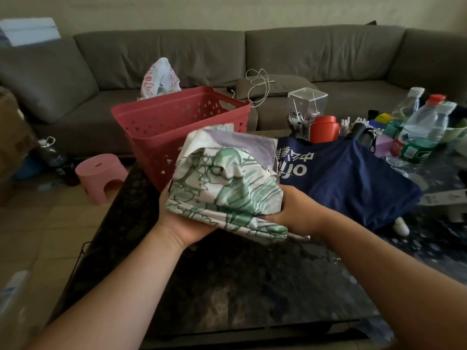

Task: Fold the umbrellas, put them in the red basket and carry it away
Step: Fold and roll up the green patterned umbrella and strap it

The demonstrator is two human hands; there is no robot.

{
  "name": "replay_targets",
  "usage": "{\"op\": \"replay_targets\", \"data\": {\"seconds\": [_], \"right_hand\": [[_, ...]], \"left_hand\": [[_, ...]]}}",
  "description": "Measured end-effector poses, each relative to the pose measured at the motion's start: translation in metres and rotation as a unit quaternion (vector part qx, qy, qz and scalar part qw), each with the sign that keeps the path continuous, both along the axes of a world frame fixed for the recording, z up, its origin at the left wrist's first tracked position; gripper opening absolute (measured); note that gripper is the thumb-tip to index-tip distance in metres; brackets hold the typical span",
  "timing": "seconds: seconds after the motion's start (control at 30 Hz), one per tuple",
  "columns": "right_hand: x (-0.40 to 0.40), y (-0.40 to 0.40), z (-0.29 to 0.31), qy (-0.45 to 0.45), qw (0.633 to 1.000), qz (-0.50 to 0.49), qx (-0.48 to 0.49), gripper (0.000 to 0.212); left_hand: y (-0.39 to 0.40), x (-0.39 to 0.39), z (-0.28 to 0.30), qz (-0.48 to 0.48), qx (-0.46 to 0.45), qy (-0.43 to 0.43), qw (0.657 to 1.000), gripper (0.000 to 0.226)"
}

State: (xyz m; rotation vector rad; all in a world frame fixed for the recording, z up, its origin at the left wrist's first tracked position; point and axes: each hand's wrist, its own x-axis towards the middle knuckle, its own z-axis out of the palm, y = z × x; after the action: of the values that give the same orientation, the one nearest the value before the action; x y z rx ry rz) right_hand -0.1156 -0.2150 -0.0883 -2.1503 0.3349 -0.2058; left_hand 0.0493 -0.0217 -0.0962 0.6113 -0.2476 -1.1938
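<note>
Dark table [227, 286]: patterned umbrella [222, 183] in 2 hands.

Dim, soft indoor light; warped, blurred edges

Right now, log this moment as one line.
stage: folding | both hands: left hand and right hand hold patterned umbrella | blue umbrella: on table | red basket: behind

Basket [177, 127] on table [227, 286], navy umbrella [353, 183] right, sofa [303, 59] behind.
</note>
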Motion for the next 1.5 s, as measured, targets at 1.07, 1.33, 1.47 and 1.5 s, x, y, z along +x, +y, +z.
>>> {"op": "replay_targets", "data": {"seconds": [1.07,1.33,1.47,1.5], "right_hand": [[0.005,-0.042,-0.051,0.148,0.91,-0.048,-0.384,0.034],[0.0,-0.044,-0.016,0.0,0.97,-0.241,0.015,0.035],[0.0,-0.037,-0.002,-0.051,0.946,-0.222,0.233,0.027],[0.001,-0.035,0.0,-0.045,0.933,-0.21,0.288,0.018]], "left_hand": [[0.012,-0.013,-0.011,0.177,0.29,0.003,0.941,0.037],[0.015,-0.016,-0.012,0.208,0.309,-0.34,0.864,0.03],[0.011,-0.014,-0.021,0.161,0.32,-0.423,0.832,0.046],[0.011,-0.013,-0.023,0.149,0.316,-0.437,0.829,0.057]]}}
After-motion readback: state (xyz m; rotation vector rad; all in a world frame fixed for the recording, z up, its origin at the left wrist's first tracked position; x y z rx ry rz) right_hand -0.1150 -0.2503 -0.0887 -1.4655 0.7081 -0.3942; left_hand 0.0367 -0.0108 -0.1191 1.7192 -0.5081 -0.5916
